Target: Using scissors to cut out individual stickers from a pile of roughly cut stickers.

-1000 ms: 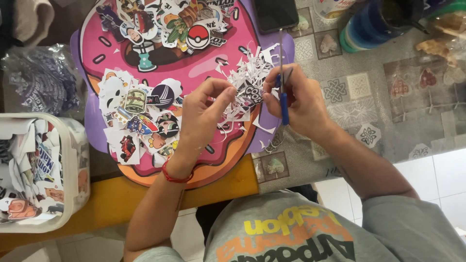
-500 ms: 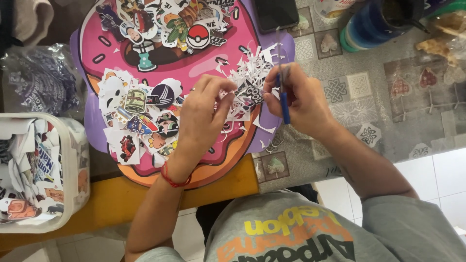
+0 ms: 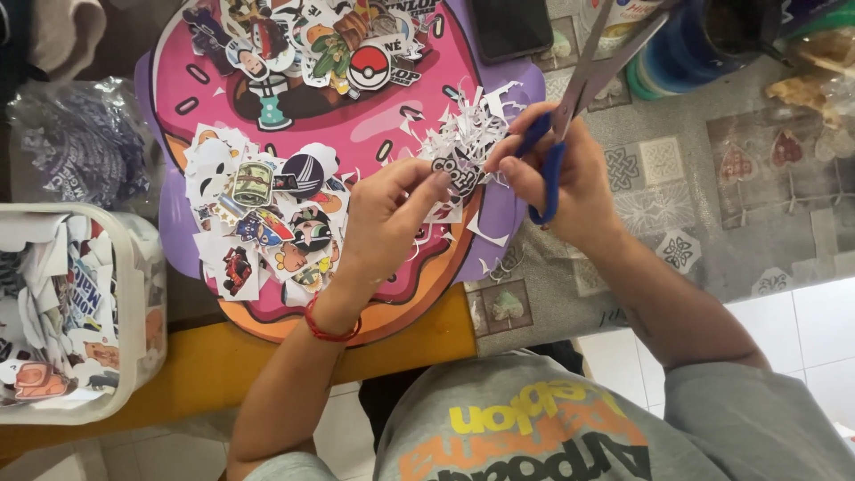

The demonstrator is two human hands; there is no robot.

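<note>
My left hand [image 3: 383,209], with a red bracelet at the wrist, pinches a small black-and-white sticker [image 3: 456,175] between thumb and fingers. My right hand [image 3: 574,183] is just to its right, almost touching the same sticker, and grips blue-handled scissors [image 3: 570,98]. The blades point up and to the right, away from the sticker. Both hands hover over a pile of white paper trimmings [image 3: 463,134] on a pink donut-shaped board [image 3: 365,134]. Cut-out stickers [image 3: 258,214] lie in a heap on the board's left side.
A white tub [image 3: 134,294] of sticker sheets stands at the left, with a crumpled plastic bag [image 3: 80,142] behind it. A dark phone [image 3: 512,27] and a stack of blue rings [image 3: 677,53] sit at the back on the patterned tablecloth [image 3: 712,205].
The scissors have swung up, so their blades now show pointing up and right. My left hand has turned the sticker slightly between its fingers.
</note>
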